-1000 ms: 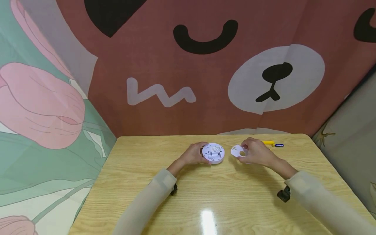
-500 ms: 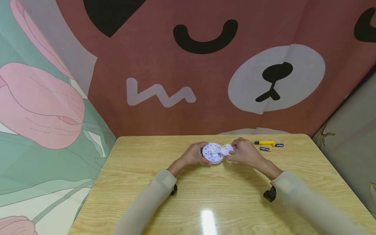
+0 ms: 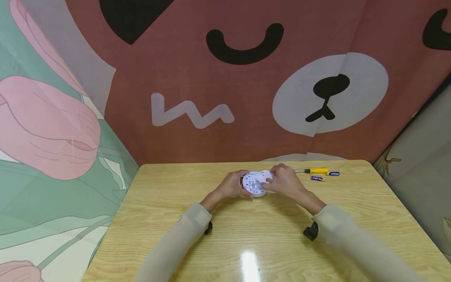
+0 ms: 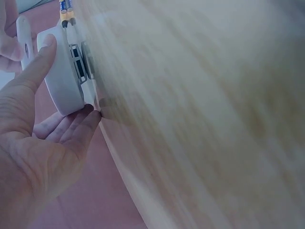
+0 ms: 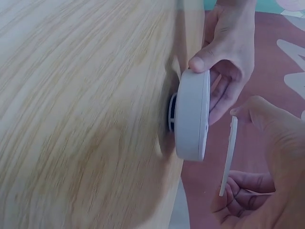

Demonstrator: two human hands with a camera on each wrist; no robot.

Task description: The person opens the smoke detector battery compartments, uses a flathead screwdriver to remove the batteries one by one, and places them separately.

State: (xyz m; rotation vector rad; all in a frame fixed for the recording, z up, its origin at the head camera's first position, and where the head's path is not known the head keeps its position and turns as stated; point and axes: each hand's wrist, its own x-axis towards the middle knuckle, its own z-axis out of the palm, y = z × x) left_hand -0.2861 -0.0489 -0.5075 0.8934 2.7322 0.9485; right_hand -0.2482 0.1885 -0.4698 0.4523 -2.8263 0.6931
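My left hand grips the rim of a round white smoke detector, which lies back side up with its battery bay showing. In the left wrist view its slotted grille faces the table. My right hand pinches a thin white mounting plate with a round hole in it. From the head, the plate overlaps the detector's right part. The right wrist view shows a gap between plate and detector, the two roughly parallel.
Right of my right hand lie a yellow-handled screwdriver and two blue batteries, one beside the handle's end and one nearer battery. A patterned cloth hangs behind the wooden table.
My right hand has moved left with the mounting plate, from beside the smoke detector to over its right part. The screwdriver and nearer battery have come into view. My left hand has stayed still.
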